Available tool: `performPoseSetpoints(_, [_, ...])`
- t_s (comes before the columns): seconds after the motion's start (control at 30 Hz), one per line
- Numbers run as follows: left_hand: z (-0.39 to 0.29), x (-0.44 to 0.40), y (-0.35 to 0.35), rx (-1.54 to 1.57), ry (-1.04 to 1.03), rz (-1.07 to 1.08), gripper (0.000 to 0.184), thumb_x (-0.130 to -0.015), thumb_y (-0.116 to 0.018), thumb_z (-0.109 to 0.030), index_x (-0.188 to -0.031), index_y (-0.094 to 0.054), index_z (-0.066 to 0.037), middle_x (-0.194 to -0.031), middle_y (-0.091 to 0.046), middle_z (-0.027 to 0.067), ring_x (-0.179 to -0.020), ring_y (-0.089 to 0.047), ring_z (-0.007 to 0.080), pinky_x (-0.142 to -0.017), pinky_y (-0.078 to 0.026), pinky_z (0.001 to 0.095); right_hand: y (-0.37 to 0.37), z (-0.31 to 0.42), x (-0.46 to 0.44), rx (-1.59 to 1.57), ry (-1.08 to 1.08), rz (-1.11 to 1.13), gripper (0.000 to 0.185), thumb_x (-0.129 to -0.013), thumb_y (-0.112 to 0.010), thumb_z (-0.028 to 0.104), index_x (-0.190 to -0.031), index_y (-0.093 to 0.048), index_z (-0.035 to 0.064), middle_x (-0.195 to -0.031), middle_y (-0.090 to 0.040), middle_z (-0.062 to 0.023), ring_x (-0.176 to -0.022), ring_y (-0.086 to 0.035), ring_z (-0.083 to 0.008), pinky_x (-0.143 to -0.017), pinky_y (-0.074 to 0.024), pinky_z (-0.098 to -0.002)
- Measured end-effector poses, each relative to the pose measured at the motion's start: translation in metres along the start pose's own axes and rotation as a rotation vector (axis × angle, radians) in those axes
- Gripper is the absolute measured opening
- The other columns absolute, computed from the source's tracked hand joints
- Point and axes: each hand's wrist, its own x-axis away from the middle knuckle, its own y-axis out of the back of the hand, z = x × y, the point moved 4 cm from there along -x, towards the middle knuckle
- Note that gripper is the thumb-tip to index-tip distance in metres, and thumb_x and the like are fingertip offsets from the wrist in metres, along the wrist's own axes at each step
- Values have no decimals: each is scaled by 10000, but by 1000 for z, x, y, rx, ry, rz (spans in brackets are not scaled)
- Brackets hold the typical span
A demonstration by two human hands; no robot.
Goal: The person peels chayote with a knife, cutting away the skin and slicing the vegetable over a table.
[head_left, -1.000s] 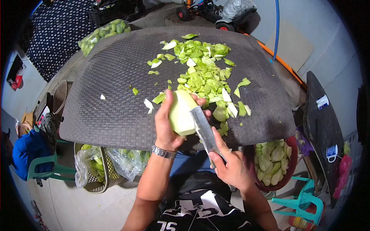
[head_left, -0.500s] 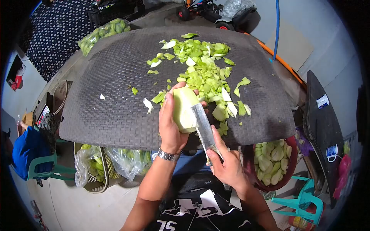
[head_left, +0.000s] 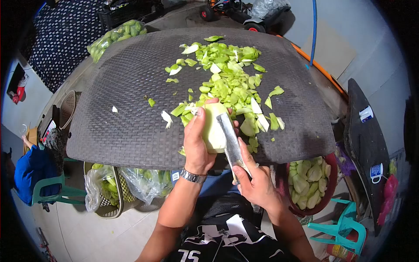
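Fruit, pale and peeled, sits over the table's near edge, between the two hands. The left hand cups it from its left side, fingers curled partly closed around it, some fingertips showing past its far side. The right hand is closed on the knife, whose blade lies against the fruit's right side; that hand is below and to the right of the fruit. Peels lie just beyond it on the table.
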Motion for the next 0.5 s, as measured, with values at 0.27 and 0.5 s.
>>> performPoseSetpoints(0.27, [4, 0, 1, 31, -66, -47, 606, -1062, -548, -494, -1487, -458, -70, -1240, -663, 202, -951, -722, 332, -825, -628, 462, -13, 1, 3, -88, -49, -17, 680, -1058, -569, 49, -1672, -278, 91, -760, -699, -172, -635, -717, -245, -650, -571, -385])
performPoseSetpoints(0.5, [-1, -5, 7, 69, -94, -110, 557, -1075, -536, -446, -1473, -483, -61, -1230, -666, 196, -949, -717, 343, -814, -622, 459, -2, 7, 2, -106, -161, 84, 702, -1045, -602, 59, -1672, -297, 132, -780, -714, -165, -640, -722, -230, -663, -583, -376])
